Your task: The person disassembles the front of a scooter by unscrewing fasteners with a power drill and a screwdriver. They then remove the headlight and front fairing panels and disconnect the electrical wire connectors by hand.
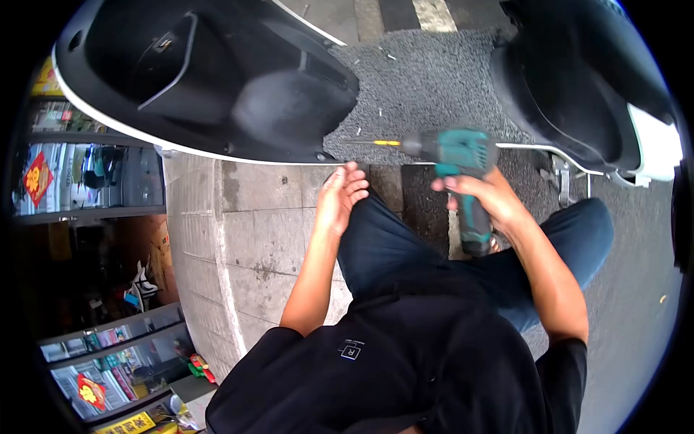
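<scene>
My right hand [488, 195] is wrapped round the grip of a teal and black cordless drill [463, 152], slightly blurred. A long bit with a yellow section [387, 142] extends from its chuck to the left, toward the lower corner of a scooter's black front panel [289, 108]. Just below that corner is my left hand [343, 189], palm partly up, fingers loosely bent and nothing visible in them. A small round fastener or hole [321, 156] shows at the panel's lower edge. Whether the bit tip touches the panel I cannot tell.
A grey textured footboard mat [434, 79] with small pale bits on it joins the front panel to the black seat section [571, 87]. A metal footpeg or stand [564, 181] juts out at the right. Paving [264, 239] and shopfront shelves [108, 362] lie to the left.
</scene>
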`<state>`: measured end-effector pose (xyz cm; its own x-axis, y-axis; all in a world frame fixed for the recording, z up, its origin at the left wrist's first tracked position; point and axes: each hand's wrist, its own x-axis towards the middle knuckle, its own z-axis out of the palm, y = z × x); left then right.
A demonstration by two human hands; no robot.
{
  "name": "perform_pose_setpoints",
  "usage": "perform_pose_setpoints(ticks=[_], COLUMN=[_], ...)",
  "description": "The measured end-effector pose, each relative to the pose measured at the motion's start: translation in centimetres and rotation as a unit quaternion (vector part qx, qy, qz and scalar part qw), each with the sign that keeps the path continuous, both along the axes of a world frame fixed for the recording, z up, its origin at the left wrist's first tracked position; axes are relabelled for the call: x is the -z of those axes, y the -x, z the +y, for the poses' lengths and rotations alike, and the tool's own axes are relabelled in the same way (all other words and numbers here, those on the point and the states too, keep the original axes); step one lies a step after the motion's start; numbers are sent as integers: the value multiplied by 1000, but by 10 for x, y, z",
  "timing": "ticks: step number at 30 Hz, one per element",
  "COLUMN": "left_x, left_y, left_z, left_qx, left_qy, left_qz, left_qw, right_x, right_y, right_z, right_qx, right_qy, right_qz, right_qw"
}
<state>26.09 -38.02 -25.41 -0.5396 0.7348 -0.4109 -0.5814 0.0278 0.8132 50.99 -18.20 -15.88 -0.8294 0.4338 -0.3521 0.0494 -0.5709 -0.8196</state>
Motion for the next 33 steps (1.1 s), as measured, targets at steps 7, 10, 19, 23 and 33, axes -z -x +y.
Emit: perform_pose_setpoints(ticks=[7,10,19,23,33], left_x=[0,8,12,15,15], left_y=[11,8,9,10,12], left_z=[16,19,19,17,16], left_qx=[-93,-105,-112,-105,-101], left_qy=[-65,-50,-52,-56,-52], left_qz=[-58,-69,-69,-72,-71], left_qw=[992,991,990,990,991], right_x=[35,43,43,48,53], right_y=[35,39,41,40,41], right_z=[-24,-29,-30,-30,-27], right_qx=[-40,-35,-42,-44,-56], right_qy=[104,132,150,151,188], right_qz=[-18,-29,-48,-43,-53], right_qw=[994,990,987,987,979])
